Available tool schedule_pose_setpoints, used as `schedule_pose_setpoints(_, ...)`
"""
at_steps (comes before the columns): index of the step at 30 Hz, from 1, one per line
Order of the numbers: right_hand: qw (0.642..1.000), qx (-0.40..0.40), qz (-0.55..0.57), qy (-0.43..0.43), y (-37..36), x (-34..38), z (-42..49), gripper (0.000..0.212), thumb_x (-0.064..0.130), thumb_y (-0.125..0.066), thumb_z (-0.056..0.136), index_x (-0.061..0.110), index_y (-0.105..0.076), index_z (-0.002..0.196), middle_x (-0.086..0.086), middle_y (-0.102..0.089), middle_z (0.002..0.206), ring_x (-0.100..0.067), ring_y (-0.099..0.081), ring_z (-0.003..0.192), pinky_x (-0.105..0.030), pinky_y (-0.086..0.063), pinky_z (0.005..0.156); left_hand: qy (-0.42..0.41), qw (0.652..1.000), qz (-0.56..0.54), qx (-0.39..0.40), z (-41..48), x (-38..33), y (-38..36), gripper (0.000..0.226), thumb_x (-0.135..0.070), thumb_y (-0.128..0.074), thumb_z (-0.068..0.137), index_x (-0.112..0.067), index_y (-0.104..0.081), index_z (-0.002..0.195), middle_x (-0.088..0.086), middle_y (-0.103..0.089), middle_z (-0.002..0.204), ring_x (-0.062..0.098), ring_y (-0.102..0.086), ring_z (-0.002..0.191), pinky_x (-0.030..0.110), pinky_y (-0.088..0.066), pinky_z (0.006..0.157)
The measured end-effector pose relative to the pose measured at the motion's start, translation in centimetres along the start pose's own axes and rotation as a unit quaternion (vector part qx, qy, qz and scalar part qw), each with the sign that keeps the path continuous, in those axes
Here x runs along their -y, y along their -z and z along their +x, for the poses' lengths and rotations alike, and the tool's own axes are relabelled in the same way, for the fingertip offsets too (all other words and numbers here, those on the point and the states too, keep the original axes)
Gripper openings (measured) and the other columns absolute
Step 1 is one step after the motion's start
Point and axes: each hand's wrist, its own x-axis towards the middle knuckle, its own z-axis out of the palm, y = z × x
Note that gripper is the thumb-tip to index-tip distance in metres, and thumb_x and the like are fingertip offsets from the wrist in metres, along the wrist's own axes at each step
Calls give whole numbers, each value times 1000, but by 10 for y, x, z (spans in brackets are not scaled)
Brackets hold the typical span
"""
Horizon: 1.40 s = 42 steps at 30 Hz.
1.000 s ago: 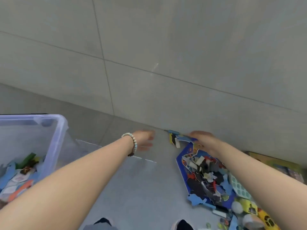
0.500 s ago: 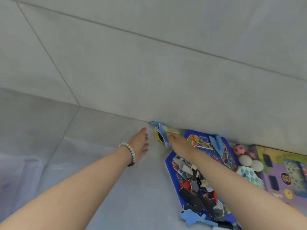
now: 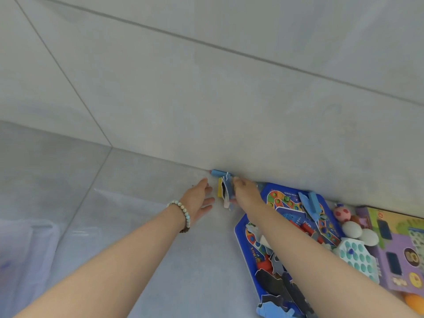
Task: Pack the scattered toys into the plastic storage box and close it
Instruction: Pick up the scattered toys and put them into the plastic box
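Flat puzzle pieces [image 3: 225, 190], blue, yellow and white, stand on edge against the base of the wall, and my right hand [image 3: 244, 191] grips them from the right. Just left of them my left hand [image 3: 199, 199] is open, palm toward the pieces, fingers spread on the floor. A blue stick-shaped toy [image 3: 218, 173] lies along the wall behind the pieces. The blue game board [image 3: 270, 228] under my right forearm carries several loose cardboard cutouts. The clear plastic storage box [image 3: 25, 244] shows only as a blurred edge at the lower left.
To the right lie a pink ball [image 3: 341, 213], two white eggs [image 3: 360, 232], a white tray with teal dots [image 3: 358, 255], a purple and green toy box [image 3: 403, 249] and an orange ball [image 3: 415, 301]. A grey tiled wall rises straight ahead.
My view has swung right, so the storage box slid almost out of frame. My right hand has closed on the pieces by the wall and my left hand has come closer beside them.
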Motion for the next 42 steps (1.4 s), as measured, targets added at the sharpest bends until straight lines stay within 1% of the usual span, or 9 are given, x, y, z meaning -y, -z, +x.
schedule_pose_setpoints(3,999,24,-17,29,4,0,-7,33,19,-37,99,4,-54,123,-12,-54,112,-22,-52,98,-32,-46,83,5,1000,3,1,3,0,5,52,-40,-30,100,-10,-32,143,3,-40,146,26,-41,131,34,-34,104)
schedule_pose_setpoints(8,982,-37,-158,94,16,-9,0,34,19,-37,99,7,-51,128,-13,-45,136,-29,-42,125,-38,-34,106,8,1000,28,-4,6,4,11,50,-36,-36,100,-10,-34,142,1,-40,145,25,-46,127,34,-38,99)
schedule_pose_setpoints(12,998,7,-35,59,0,-2,-3,37,26,-37,100,4,-53,125,-17,-54,127,-30,-53,116,-37,-44,98,9,999,41,6,5,2,6,41,-33,-37,100,-11,-43,133,2,-49,134,26,-52,119,34,-41,98)
schedule_pose_setpoints(15,996,44,77,-30,-16,4,-11,35,32,-34,99,9,-56,116,-12,-59,112,-22,-58,93,-29,-46,81,2,995,94,32,2,0,2,23,-29,-38,99,-16,-54,110,2,-61,109,18,-61,96,25,-50,80)
schedule_pose_setpoints(18,985,54,149,-67,-21,-2,-16,37,34,-34,100,9,-58,113,-11,-63,103,-24,-60,94,-36,-49,90,-25,985,163,46,3,3,8,30,-27,-45,98,-12,-56,121,6,-65,115,20,-64,101,26,-53,76)
schedule_pose_setpoints(24,956,131,243,-98,-17,0,-40,31,32,-40,99,12,-63,91,-9,-63,88,-22,-61,77,-32,-51,66,-58,967,239,59,-15,0,19,32,-29,-53,94,-11,-59,119,11,-66,115,20,-65,95,26,-57,76)
schedule_pose_setpoints(29,947,195,253,-35,-12,45,-95,28,30,-41,99,13,-63,92,-10,-63,91,-20,-60,71,-30,-50,64,-104,960,249,77,-88,-40,34,31,-28,-55,93,-9,-61,118,9,-67,114,18,-65,90,20,-57,68)
schedule_pose_setpoints(36,923,304,223,77,-30,145,-257,31,26,-35,102,12,-63,100,-7,-66,96,-18,-62,83,-33,-51,77,-199,949,237,63,-268,-98,91,24,-30,-50,94,-18,-64,110,-2,-71,108,14,-68,97,22,-56,79)
schedule_pose_setpoints(42,885,406,164,160,-121,176,-392,24,21,-44,99,12,-53,120,-6,-66,102,-9,-65,74,-22,-56,62,-242,955,170,-28,-405,-86,203,25,-26,-44,96,-16,-59,114,2,-72,99,19,-69,91,25,-57,78)
